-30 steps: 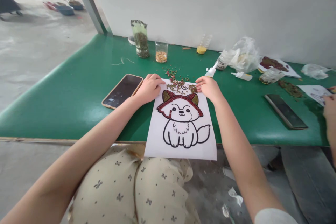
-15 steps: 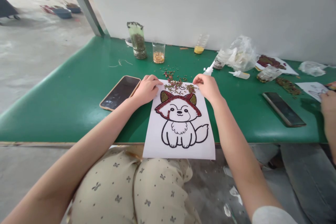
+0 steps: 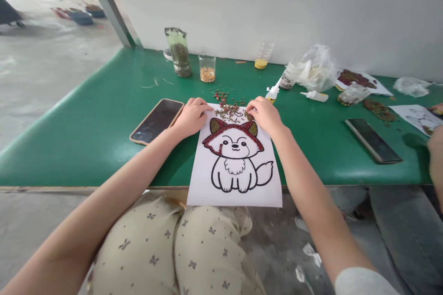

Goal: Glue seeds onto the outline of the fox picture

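A sheet of paper [image 3: 204,184] with a fox-like cartoon lies in front of me, its near end jutting past the table edge. Dark red and green seeds or beans fill the ears and hood of the drawing. Loose beans [image 3: 226,113] are scattered over the top of the sheet. My left hand [image 3: 194,117] rests at the sheet's upper left corner, fingers stretched onto it. Over the small bean pile at the upper right, my right hand [image 3: 265,114] has its fingertips pinched together; anything between them is too small to make out. A white glue bottle [image 3: 272,94] stands just behind that hand.
A phone [image 3: 157,121] lies left of my left hand, another phone [image 3: 374,140] farther right. Behind stand a green cut bottle [image 3: 180,55], a cup of kernels [image 3: 207,71] and a plastic bag [image 3: 318,69]. At the right edge, another person's hand [image 3: 436,143] is beside a drawing.
My right hand has moved left and inward, from the sheet's right edge onto the bean pile, uncovering more of the glue bottle. My left hand stays at its corner.
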Motion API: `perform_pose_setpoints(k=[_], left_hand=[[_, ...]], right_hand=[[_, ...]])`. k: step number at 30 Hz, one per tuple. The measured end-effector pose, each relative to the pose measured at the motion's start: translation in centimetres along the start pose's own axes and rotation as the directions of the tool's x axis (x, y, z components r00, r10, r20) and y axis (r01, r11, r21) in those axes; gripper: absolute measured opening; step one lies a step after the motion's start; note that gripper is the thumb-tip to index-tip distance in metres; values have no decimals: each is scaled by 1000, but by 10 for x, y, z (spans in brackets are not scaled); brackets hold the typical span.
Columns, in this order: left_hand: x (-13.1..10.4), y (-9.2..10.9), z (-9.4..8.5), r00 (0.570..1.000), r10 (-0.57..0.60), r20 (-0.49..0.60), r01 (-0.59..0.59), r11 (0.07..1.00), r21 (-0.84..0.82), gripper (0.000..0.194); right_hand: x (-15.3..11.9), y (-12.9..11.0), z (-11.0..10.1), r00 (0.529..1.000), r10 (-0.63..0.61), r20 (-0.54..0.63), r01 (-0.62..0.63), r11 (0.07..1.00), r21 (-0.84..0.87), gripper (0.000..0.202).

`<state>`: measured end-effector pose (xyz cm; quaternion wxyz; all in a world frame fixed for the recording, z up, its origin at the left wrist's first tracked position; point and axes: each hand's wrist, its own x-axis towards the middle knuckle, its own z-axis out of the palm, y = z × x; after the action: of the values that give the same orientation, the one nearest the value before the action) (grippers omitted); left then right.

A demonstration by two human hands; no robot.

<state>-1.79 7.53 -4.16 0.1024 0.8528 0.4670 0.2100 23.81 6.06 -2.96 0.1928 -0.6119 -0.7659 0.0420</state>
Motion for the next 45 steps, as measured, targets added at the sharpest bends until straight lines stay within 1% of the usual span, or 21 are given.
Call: perform_pose_setpoints(k=[5,22,29,32,34,36,38,40,42,45], left_hand=[[-1,0,-2,1000,-10,1,10,1000,-1,43],[-2,-4,0,1000,-18,-18,18,1000,-4,42],[-2,-2,-1,1000,-14,-3,14,1000,2,42],[-2,-1,-1,1000,-13,-1,13,1000,-1,43],[-2,-1,-1,1000,-16,-1,16,1000,3,42],[-2,0,-1,1000,-15,2,15,1000,3,42],[-2,1,-2,1000,-8,3,8,1000,-1,42],[-3,2,-2,1000,-2,2,2,1000,-1,43],[-3,3,-2,1000,0,1,0,1000,4,43],[-3,5,-2,1000,5,8,-5,1000,14,43]], right_hand=[[0,2,2,1000,26,4,-26,1000,-11,14],[0,-3,1,1000,27,8,-27,998,-65,14],[0,-5,7,998,48,29,-45,992,-114,15],[1,-6,10,999,48,10,-46,993,-104,15],[1,-10,9,1000,31,-3,-31,999,-30,13],[-1,-16,5,1000,-3,13,2,993,117,11],[-5,-24,0,997,-58,54,40,958,285,10],[-10,-33,-6,985,-133,112,75,907,414,9],[-16,-41,-10,954,-222,201,96,863,497,8],[-23,-50,-11,883,-333,330,114,835,538,8]])
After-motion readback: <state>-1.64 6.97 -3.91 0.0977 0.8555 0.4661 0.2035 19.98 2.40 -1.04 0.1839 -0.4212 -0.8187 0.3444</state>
